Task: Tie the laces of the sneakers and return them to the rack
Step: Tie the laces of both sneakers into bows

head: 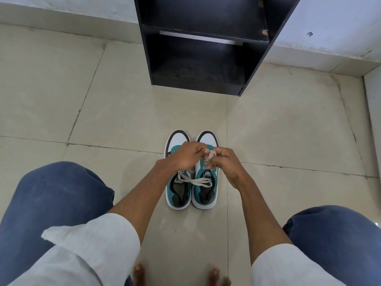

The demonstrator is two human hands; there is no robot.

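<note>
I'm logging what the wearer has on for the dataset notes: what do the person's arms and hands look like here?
Both hands, the left hand and the right hand, are bare: no gloves, rings or watch show. The forearms are uncovered too. Each arm wears a loose white sleeve, the left sleeve and the right sleeve, pushed or rolled up toward the elbow, the left cuff folded unevenly.

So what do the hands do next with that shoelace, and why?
Probably pull the lace snug into a knot: left hand and right hand both pinch it above the right sneaker, and loose lace ends lie across both shoes.
</note>
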